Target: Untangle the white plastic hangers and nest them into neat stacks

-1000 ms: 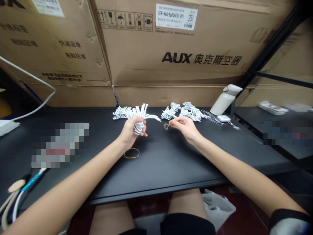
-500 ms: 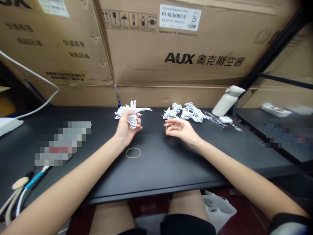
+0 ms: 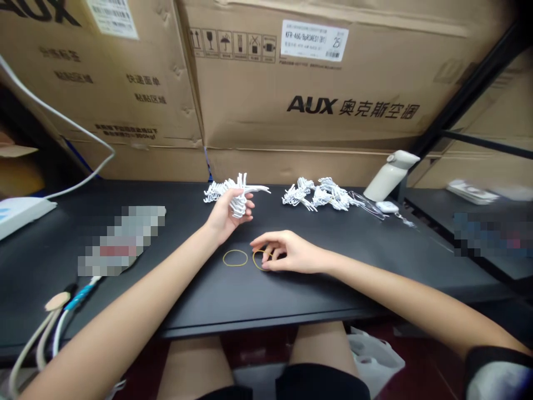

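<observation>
My left hand [image 3: 231,214] is closed round a bundle of thin white bent strands [image 3: 238,204], perhaps wires or cords; their hooked ends stick out on both sides of the fist. Low over the black tabletop, my right hand [image 3: 287,253] has its fingers curled at a yellow rubber band [image 3: 255,261], which hangs or lies in a loop by the fingertips and is partly hidden by them. A second yellow rubber band [image 3: 235,258] lies flat on the table just left of it, below my left hand.
Several more white bundles [image 3: 318,194] lie at the back of the table, beside eyeglasses [image 3: 368,205], a white case [image 3: 387,207] and a pale bottle [image 3: 389,176]. Cardboard boxes [image 3: 250,122] stand behind. A blurred-out object [image 3: 122,241] and cables [image 3: 54,328] are at left.
My right hand has come down and left with its rubber band, from near the white bundles to beside the band on the table. My left hand keeps its bundle; the view has shifted slightly.
</observation>
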`<state>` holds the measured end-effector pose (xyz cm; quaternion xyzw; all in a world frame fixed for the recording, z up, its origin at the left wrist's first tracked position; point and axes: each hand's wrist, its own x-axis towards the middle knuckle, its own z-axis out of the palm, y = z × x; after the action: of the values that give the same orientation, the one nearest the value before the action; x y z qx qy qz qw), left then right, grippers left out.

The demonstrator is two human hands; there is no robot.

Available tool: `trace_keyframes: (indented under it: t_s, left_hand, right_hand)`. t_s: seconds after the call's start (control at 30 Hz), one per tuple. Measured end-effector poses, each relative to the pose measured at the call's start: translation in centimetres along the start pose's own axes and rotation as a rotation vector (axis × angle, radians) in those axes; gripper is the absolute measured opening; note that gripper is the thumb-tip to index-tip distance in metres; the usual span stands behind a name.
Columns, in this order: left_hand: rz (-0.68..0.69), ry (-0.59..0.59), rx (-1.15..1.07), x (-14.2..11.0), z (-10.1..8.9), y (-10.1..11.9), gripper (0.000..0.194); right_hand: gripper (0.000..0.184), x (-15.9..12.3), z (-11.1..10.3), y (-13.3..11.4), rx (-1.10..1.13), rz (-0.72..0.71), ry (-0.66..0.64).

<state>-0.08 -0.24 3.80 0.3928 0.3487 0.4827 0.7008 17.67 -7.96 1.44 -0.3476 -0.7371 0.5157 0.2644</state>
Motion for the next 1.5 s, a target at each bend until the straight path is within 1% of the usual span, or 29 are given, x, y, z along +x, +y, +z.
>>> trace_keyframes:
  t_s: [0.07,0.13,0.2,0.23,0.27,0.3,0.33,0.37,0.43,0.47,0.5,0.57,0.67,0.77,0.87,0.97,1.07,1.13,1.17,1.2,1.27,1.37,1.43,1.5]
  left_hand:
    - [-0.05,-0.061,0.04,0.0,-0.2,0.0,0.022]
    - [-0.089,-0.145,0.09,0.0,-0.4,-0.1,0.024]
    - [-0.107,-0.22,0.139,-0.1,-0.5,-0.2,0.025]
    - [-0.107,-0.25,0.162,-0.1,-0.6,-0.3,0.026]
    - [-0.102,-0.274,0.182,-0.1,-0.6,-0.4,0.026]
    - [-0.098,-0.295,0.2,-0.2,-0.6,-0.5,0.027]
    - [-0.095,-0.312,0.216,-0.2,-0.7,-0.7,0.028]
    - [-0.096,-0.333,0.23,-0.2,-0.7,-0.8,0.028]
    - [-0.1,-0.378,0.241,-0.3,-0.7,-1.0,0.029]
    - [-0.101,-0.401,0.24,-0.3,-0.7,-1.0,0.029]
    - [-0.101,-0.419,0.238,-0.4,-0.7,-1.1,0.031]
    - [-0.096,-0.425,0.244,-0.3,-0.8,-1.2,0.033]
    - [-0.079,-0.358,0.246,-0.1,-1.0,-1.1,0.03]
    - [-0.082,-0.313,0.213,0.2,-1.2,-1.0,0.026]
    - [-0.114,-0.282,0.182,0.2,-1.2,-1.0,0.023]
    - [-0.144,-0.265,0.16,0.2,-1.0,-1.2,0.02]
    - [-0.182,-0.227,0.173,0.1,-0.7,-1.3,0.015]
    - [-0.196,-0.182,0.171,0.0,-0.6,-1.3,0.01]
    - [-0.21,-0.18,0.16,0.0,-0.6,-1.2,0.009]
    - [-0.233,-0.199,0.142,0.0,-0.6,-1.1,0.008]
    - [-0.286,-0.286,0.089,-0.1,-0.6,-0.7,0.01]
    - [-0.329,-0.404,0.023,-0.1,-0.7,-0.3,0.024]
    - [-0.342,-0.43,0.056,-0.1,-0.7,-0.2,0.04]
    - [-0.336,-0.404,0.124,0.1,-0.8,-0.2,0.053]
  right_hand:
    - [0.047,-0.1,-0.4,-0.5,-0.188,-0.034,0.042]
    - [0.038,-0.3,-1.3,-1.3,-0.39,-0.08,0.121]
    - [0.025,-0.5,-2.3,-2.4,-0.538,-0.128,0.246]
    - [0.022,-0.5,-2.8,-2.9,-0.581,-0.163,0.319]
    - [0.021,-0.4,-3.2,-3.4,-0.62,-0.214,0.39]
    - [0.025,-0.3,-3.5,-3.8,-0.662,-0.275,0.445]
    - [0.034,0.0,-3.7,-4.1,-0.717,-0.335,0.478]
    - [0.048,0.3,-3.8,-4.2,-0.779,-0.383,0.485]
    - [0.082,1.3,-3.6,-3.9,-0.887,-0.421,0.431]
    - [0.095,1.8,-3.4,-3.6,-0.915,-0.413,0.39]
    - [0.102,2.4,-3.2,-3.3,-0.926,-0.404,0.349]
    - [0.103,3.5,-2.9,-2.7,-0.905,-0.408,0.296]
    - [0.093,4.6,-2.5,-2.1,-0.859,-0.454,0.284]
    - [0.089,5.1,-2.2,-1.9,-0.875,-0.483,0.302]
    - [0.088,5.4,-1.9,-1.6,-0.946,-0.46,0.325]
    - [0.085,5.8,-1.4,-1.3,-0.993,-0.461,0.375]
    - [0.077,6.4,-0.9,-1.2,-0.959,-0.482,0.413]
    - [0.071,6.8,-1.0,-1.1,-0.902,-0.456,0.412]
    - [0.07,7.0,-1.2,-1.0,-0.87,-0.435,0.41]
    - [0.069,7.2,-1.4,-0.9,-0.835,-0.415,0.408]
    - [0.067,7.5,-2.0,-0.5,-0.724,-0.37,0.417]
    - [0.055,8.1,-3.2,0.4,-0.464,-0.257,0.43]
    - [0.045,8.7,-4.0,1.1,-0.289,-0.189,0.451]
    - [0.04,9.6,-4.9,1.6,-0.136,-0.137,0.506]
